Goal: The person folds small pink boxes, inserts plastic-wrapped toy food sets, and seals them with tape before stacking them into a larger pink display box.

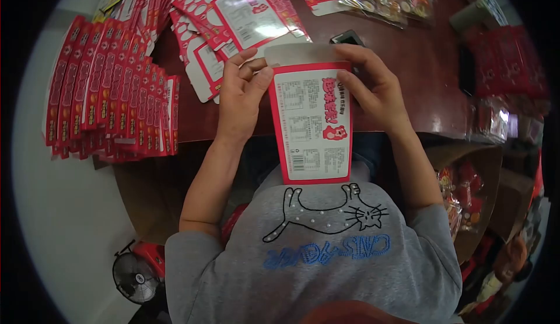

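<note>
A red and white printed carton [312, 125] hangs upright in front of the grey shirt, with its pale top flap raised. At its upper left corner my left hand [242, 96] has its thumb and fingers closed on the edge. My right hand [376, 88] pinches the upper right corner, thumb on the printed face and fingers behind the flap. Beyond the carton, flat red and white cartons [248, 15] lie overlapped on the dark table [402, 61].
Red filled boxes [111, 85] stand in rows at the left. Clear packets [388, 0] and a dark phone-like object [347, 38] lie farther back. Red packs [510, 61] are at the right, above a carton [490, 178] holding packets. A fan [135, 277] stands lower left.
</note>
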`<move>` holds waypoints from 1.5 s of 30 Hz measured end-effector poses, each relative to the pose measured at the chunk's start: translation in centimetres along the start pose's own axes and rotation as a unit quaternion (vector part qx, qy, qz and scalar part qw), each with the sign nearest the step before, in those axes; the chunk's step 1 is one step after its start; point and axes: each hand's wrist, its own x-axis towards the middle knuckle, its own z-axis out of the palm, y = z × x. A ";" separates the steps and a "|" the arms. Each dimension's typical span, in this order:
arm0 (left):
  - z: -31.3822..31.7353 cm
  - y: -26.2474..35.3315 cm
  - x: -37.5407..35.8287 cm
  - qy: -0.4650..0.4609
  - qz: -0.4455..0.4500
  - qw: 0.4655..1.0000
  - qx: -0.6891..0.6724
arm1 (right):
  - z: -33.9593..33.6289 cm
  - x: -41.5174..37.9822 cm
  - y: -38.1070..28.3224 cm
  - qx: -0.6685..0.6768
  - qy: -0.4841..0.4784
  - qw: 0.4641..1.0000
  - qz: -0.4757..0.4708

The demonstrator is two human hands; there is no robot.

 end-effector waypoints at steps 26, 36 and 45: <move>-12.0 3.6 1.7 0.068 -0.098 0.964 0.236 | -12.8 11.0 7.7 -0.542 0.029 0.827 -0.147; -2.7 3.4 5.1 -0.483 0.160 0.463 0.726 | -23.6 14.1 16.4 -0.775 -0.050 0.617 -0.130; -4.4 4.8 1.2 -0.270 0.078 0.706 0.651 | -15.5 7.5 -0.4 -0.259 0.011 0.962 0.082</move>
